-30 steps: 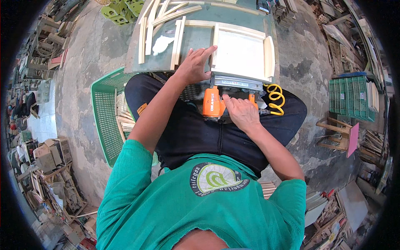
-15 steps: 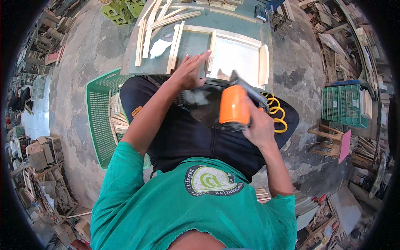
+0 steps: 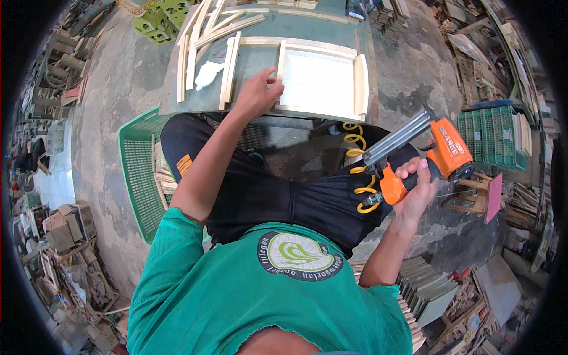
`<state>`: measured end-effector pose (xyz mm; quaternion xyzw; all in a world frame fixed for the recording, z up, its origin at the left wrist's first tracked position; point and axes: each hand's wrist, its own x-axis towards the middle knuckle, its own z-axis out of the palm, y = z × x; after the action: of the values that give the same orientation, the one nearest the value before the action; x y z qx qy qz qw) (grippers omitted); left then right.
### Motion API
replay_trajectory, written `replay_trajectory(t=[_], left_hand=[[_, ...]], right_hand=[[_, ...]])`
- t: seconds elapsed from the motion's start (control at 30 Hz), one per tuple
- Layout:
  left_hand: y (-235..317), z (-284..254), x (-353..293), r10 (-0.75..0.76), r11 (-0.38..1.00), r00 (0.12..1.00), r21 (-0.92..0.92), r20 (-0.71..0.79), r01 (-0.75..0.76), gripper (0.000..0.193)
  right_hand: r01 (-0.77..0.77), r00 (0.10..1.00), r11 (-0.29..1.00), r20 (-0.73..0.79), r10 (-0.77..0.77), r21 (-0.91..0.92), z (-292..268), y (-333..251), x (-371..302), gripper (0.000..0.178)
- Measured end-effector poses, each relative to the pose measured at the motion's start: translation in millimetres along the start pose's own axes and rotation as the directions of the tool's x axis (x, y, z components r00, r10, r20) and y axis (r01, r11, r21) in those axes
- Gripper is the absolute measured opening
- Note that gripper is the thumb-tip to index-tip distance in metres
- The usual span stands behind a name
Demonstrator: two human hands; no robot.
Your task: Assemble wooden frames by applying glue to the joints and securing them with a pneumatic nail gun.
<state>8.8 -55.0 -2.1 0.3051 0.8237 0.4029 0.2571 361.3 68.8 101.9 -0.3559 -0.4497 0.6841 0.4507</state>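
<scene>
In my right hand (image 3: 417,183) is an orange and black air nail gun (image 3: 449,148), held by its grip over my right thigh. Its silver magazine (image 3: 397,137) slants toward the upper right, and a coiled yellow hose (image 3: 354,139) joins at the handle's base. My left hand (image 3: 258,94) is over the workbench, fingers apart, close beside the middle strip (image 3: 281,68) of a pale wooden frame (image 3: 313,42). I cannot tell whether they touch. A white panel (image 3: 316,80) lies inside the frame's right part. At its right end is a thicker wooden piece (image 3: 360,83).
Loose wooden strips (image 3: 228,29) and a crumpled white thing (image 3: 208,74) lie on the bench's left side. A green basket (image 3: 139,177) with wood pieces stands beside my left leg. To the right are green crates (image 3: 488,136) and a small stool with a pink top (image 3: 493,198).
My right hand has swung the nail gun away from the frame, to the right and back over my thigh. My left hand stays near the middle strip, its fingers less stretched.
</scene>
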Motion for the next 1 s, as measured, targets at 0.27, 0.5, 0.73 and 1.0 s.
replay_trajectory(t=[0.27, 0.5, 0.73, 1.0], left_hand=[[-6, 1, 8, 0.032, 0.999, 0.998, -0.037, 0.059, -0.03, 0.059], [-13, 5, 2, 0.109, 0.993, 0.991, 0.046, -0.073, -0.106, 0.057], [69, 49, -87, 0.565, 0.822, 0.812, -0.187, 0.149, -0.538, 0.073], [76, 97, -123, 0.638, 0.766, 0.731, -0.099, 0.244, -0.636, 0.079]], right_hand=[[-0.017, 1.0, 0.998, 0.006, 0.017, 0.061, -11, 13, 2, 0.054], [-0.019, 1.0, 0.997, 0.021, 0.018, 0.071, -6, 13, 1, 0.051], [-0.131, 0.99, 0.914, 0.103, 0.099, 0.383, -6, 16, 5, 0.047], [-0.26, 0.965, 0.698, 0.192, 0.177, 0.667, 3, 45, -8, 0.034]])
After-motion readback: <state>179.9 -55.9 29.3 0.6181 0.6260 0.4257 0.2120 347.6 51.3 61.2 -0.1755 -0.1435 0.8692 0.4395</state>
